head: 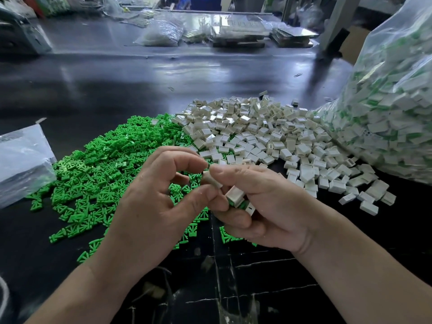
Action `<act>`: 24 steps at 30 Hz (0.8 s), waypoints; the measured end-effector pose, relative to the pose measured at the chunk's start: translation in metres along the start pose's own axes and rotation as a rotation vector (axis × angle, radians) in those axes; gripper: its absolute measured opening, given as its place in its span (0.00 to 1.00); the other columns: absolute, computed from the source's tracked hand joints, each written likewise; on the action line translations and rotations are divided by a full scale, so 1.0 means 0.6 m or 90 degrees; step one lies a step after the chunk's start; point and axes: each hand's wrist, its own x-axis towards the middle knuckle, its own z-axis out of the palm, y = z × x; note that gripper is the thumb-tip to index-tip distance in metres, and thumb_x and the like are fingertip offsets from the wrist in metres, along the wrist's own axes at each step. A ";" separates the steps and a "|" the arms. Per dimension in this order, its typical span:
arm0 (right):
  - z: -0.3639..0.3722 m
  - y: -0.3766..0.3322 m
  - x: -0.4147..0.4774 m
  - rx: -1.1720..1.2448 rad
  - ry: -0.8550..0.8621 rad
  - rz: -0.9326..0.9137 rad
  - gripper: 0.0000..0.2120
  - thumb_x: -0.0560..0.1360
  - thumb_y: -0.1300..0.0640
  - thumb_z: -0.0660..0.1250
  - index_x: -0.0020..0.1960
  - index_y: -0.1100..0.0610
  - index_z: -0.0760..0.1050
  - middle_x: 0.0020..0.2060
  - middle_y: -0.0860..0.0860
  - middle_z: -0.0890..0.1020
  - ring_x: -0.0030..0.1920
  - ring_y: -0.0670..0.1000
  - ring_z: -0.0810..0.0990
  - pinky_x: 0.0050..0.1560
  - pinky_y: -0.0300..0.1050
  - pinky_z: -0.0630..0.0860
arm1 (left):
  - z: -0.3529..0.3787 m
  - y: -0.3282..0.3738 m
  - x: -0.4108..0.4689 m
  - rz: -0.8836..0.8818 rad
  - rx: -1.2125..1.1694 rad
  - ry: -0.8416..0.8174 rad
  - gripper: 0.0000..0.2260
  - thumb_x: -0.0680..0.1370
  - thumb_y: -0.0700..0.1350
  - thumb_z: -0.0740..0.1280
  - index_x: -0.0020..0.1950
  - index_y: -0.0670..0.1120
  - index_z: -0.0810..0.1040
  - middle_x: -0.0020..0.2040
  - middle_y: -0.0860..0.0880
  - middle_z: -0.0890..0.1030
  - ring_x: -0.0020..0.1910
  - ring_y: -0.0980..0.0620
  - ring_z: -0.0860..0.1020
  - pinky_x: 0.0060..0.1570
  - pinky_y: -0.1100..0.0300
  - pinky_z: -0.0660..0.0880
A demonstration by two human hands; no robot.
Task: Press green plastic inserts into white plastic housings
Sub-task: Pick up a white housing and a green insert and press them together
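At bench centre, your left grip (pixel 159 199) pinches one white housing (pixel 212 180) between thumb and forefinger, the other fingers loosely curled. Your right grip (pixel 264 206) sets its thumb on the same housing, while its curled fingers hold further pieces (pixel 235 197) with green showing at their ends. Whether an insert is seated in the pinched housing cannot be told. At 10 o'clock lies the heap of green inserts (pixel 100 167); at 1 o'clock, the heap of empty housings (pixel 268 136). At 3 o'clock a large clear bag (pixel 397 101) is well filled with white-and-green pieces, apparently finished. Judgement: much is done, but both heaps are large and substantial work is outstanding.
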 end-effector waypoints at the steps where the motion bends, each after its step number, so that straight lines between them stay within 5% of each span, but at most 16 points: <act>1: -0.001 -0.002 0.000 0.007 0.000 -0.014 0.12 0.78 0.51 0.64 0.39 0.56 0.76 0.31 0.50 0.75 0.22 0.43 0.70 0.18 0.33 0.62 | -0.005 -0.002 0.001 -0.010 0.021 -0.003 0.16 0.72 0.60 0.67 0.56 0.55 0.75 0.54 0.59 0.78 0.53 0.56 0.80 0.46 0.66 0.76; 4: -0.009 -0.008 0.000 0.017 0.060 -0.073 0.06 0.75 0.54 0.68 0.43 0.56 0.73 0.35 0.52 0.79 0.24 0.44 0.71 0.19 0.34 0.64 | -0.034 -0.020 0.007 -0.066 0.165 0.028 0.16 0.73 0.68 0.62 0.53 0.60 0.75 0.45 0.61 0.79 0.43 0.63 0.79 0.34 0.69 0.72; 6: -0.017 -0.010 0.001 0.007 0.129 -0.112 0.06 0.72 0.58 0.71 0.44 0.56 0.74 0.35 0.53 0.78 0.24 0.45 0.71 0.19 0.35 0.64 | -0.055 -0.036 0.011 -0.130 0.317 0.002 0.19 0.72 0.70 0.60 0.47 0.57 0.77 0.40 0.60 0.77 0.37 0.62 0.76 0.35 0.61 0.73; 9: -0.025 -0.011 0.003 -0.013 0.206 -0.131 0.08 0.69 0.60 0.74 0.45 0.55 0.77 0.34 0.53 0.77 0.26 0.47 0.70 0.20 0.36 0.64 | -0.059 -0.051 0.013 -0.206 0.512 -0.147 0.22 0.70 0.71 0.56 0.51 0.57 0.77 0.43 0.60 0.75 0.40 0.57 0.75 0.43 0.56 0.75; 12: -0.025 -0.008 0.005 -0.024 0.229 -0.122 0.05 0.74 0.61 0.71 0.49 0.57 0.79 0.35 0.54 0.78 0.27 0.47 0.72 0.21 0.37 0.65 | -0.041 -0.050 0.010 -0.155 0.587 -0.185 0.20 0.73 0.68 0.59 0.57 0.59 0.77 0.48 0.60 0.75 0.43 0.57 0.71 0.42 0.58 0.69; 21: -0.018 -0.004 0.006 -0.049 0.245 -0.088 0.05 0.79 0.60 0.67 0.51 0.59 0.82 0.35 0.52 0.79 0.27 0.47 0.72 0.21 0.37 0.66 | -0.023 -0.056 0.009 -0.081 0.469 -0.114 0.03 0.75 0.54 0.69 0.43 0.57 0.81 0.41 0.59 0.76 0.39 0.57 0.73 0.39 0.59 0.67; 24: -0.017 0.000 0.007 -0.075 0.264 -0.092 0.05 0.78 0.59 0.69 0.49 0.57 0.84 0.35 0.52 0.80 0.27 0.47 0.73 0.21 0.37 0.66 | -0.027 -0.059 0.006 -0.114 0.297 -0.051 0.03 0.75 0.53 0.69 0.41 0.58 0.79 0.38 0.58 0.79 0.36 0.61 0.76 0.32 0.67 0.70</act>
